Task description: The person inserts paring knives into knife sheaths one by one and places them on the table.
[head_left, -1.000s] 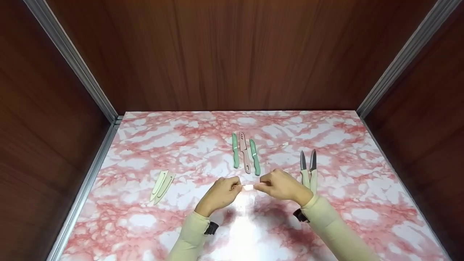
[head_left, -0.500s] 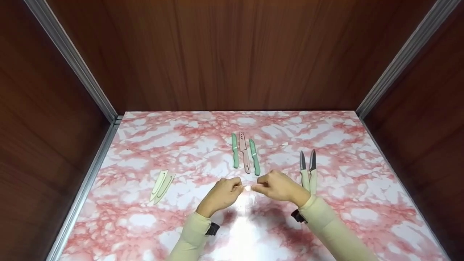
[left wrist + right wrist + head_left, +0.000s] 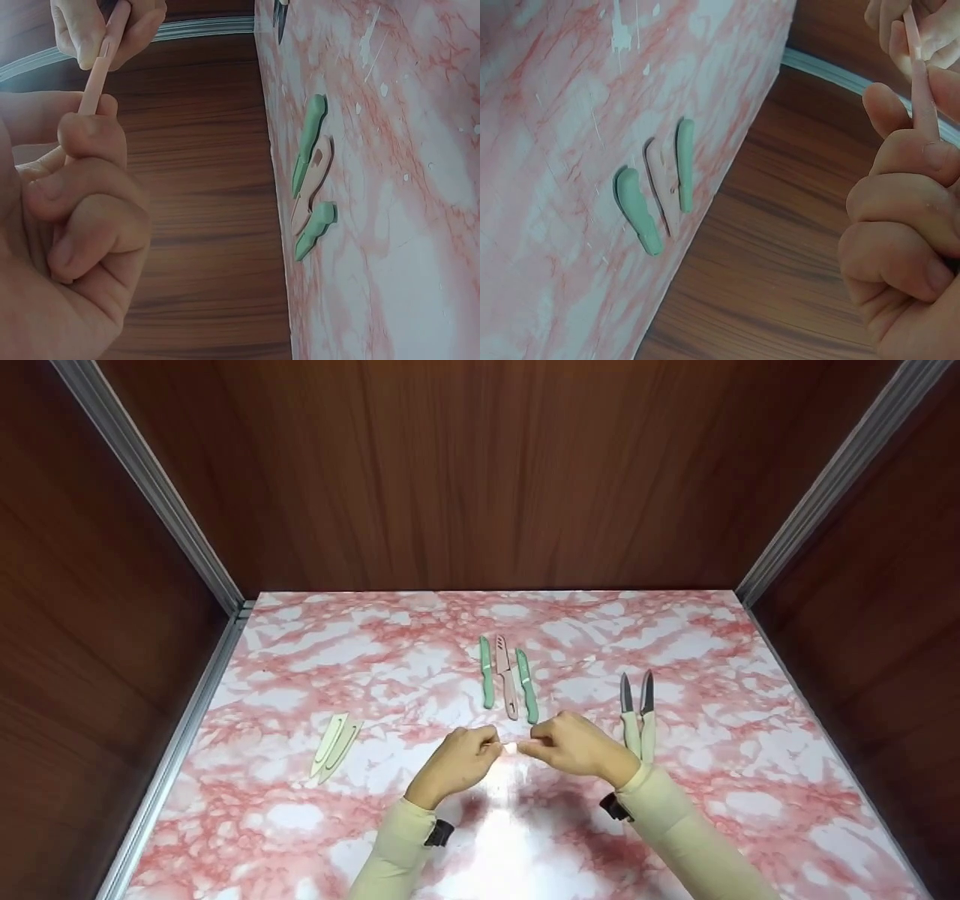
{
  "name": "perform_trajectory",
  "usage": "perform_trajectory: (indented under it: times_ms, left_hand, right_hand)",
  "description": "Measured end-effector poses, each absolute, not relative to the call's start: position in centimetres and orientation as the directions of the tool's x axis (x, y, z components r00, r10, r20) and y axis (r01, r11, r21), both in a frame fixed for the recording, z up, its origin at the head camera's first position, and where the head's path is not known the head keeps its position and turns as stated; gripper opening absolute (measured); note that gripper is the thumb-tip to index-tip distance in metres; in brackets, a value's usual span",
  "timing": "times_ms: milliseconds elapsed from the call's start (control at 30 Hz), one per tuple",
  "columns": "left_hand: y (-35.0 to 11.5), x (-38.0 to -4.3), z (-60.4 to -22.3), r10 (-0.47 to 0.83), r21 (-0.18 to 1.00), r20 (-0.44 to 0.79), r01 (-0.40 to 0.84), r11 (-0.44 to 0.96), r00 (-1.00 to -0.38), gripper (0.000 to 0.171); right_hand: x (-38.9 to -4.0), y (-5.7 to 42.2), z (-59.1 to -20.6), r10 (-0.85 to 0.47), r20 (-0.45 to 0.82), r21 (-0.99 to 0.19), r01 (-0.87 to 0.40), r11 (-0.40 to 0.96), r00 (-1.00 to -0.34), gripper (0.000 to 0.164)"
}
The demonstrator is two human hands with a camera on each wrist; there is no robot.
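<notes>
Near the middle of the table my left hand (image 3: 457, 759) pinches a flat pink knife sheath (image 3: 93, 86). Facing it, my right hand (image 3: 576, 744) grips the pink knife by its handle (image 3: 923, 101), fingers curled round it. The two pink parts meet end to end, with only a short piece showing between my hands in the head view; the blade is not visible. Just beyond my hands lie a green knife (image 3: 487, 671), a pink knife (image 3: 507, 675) and another green knife (image 3: 527, 686), all in sheaths, side by side.
Two bare-bladed knives with cream handles (image 3: 631, 731) lie to the right, partly behind my right wrist. On the left are two cream sheaths (image 3: 335, 746). The marbled table (image 3: 315, 840) is walled by brown panels (image 3: 480, 472) with metal rails.
My right hand has moved slightly left toward the left hand, and the pink piece showing between them has become shorter. The left hand and the knives on the table stay put.
</notes>
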State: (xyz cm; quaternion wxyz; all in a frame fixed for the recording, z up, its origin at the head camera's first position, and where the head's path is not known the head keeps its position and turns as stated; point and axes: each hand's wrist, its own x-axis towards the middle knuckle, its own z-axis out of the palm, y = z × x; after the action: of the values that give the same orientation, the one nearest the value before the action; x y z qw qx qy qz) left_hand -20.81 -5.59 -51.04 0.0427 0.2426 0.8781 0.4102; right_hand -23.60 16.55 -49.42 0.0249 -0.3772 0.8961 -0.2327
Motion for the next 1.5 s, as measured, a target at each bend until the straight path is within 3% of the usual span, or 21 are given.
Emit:
perform_trajectory:
  times_ms: [1500]
  left_hand:
    - [-4.86, -21.00, -51.18, 0.447, 0.724, 0.116, 0.383, 0.574, -0.887, 0.023]
  right_hand:
    - [-23.74, 16.02, -49.56, -0.704, 0.129, -0.456, -0.672, 0.583, -0.698, 0.046]
